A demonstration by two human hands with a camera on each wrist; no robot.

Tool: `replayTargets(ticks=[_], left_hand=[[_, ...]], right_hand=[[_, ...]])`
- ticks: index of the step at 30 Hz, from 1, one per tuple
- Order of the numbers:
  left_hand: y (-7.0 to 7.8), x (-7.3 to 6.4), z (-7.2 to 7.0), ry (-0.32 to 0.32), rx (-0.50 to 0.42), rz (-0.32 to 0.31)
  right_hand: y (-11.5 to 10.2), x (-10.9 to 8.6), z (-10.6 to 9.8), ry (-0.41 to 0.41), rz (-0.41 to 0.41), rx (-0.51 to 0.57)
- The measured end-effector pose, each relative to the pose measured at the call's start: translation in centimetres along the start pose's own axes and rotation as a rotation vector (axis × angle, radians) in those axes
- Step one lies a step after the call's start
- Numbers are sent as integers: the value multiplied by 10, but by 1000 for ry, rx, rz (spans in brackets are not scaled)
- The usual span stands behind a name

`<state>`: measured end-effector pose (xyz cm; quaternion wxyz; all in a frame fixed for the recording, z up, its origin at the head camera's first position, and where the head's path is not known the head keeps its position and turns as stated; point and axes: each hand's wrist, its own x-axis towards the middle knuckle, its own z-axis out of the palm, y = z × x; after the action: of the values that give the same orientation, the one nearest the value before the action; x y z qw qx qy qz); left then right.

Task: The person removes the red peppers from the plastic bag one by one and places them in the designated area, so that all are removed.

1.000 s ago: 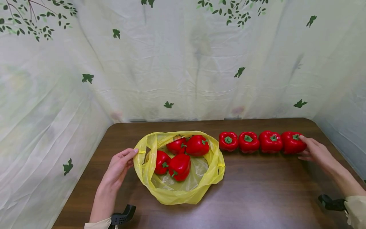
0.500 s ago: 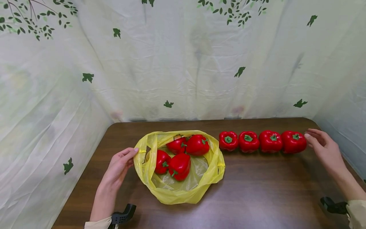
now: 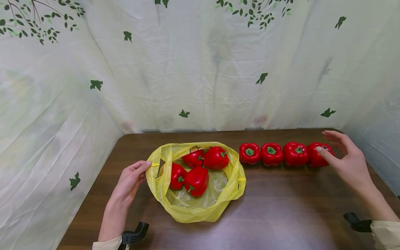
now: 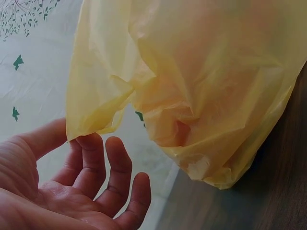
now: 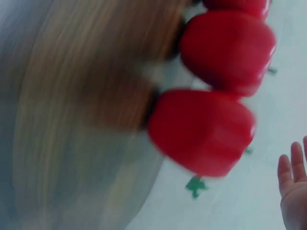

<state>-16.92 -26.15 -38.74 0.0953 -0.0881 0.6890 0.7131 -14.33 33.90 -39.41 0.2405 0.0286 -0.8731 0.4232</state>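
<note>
Peppers (image 3: 295, 155) line brown wood (image 3: 272, 198) near curtains (image 3: 200, 76), left fingers (image 4: 92, 163) pinching a bag (image 3: 201, 214), right (image 3: 342, 138) spread.

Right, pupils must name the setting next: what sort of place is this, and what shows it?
Probably a screened-off recording station rather than an ordinary kitchen: a brown wood-look table stands before pale, leaf-printed sheeting that also lines both sides, and black devices sit at both wrists.

Right of the yellow bag (image 3: 200, 216), the right hand (image 3: 348, 165) partly hides the row's farthest red pepper (image 3: 315, 159). In the right-wrist view, the tabletop (image 5: 96, 86) blurs and that hand is cut off. In the left-wrist view, the bag veils the peppers inside (image 3: 197, 180).
</note>
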Motion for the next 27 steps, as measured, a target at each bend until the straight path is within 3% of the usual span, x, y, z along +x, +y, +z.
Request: replayTargets(ticks=[12,27], left_hand=[[2,-2,1,28,3,41],[9,-7,2,37,1,55]], right_hand=[[-39,-8,42,-101,-112,117],[-80,-17,96,-237,-125,375]])
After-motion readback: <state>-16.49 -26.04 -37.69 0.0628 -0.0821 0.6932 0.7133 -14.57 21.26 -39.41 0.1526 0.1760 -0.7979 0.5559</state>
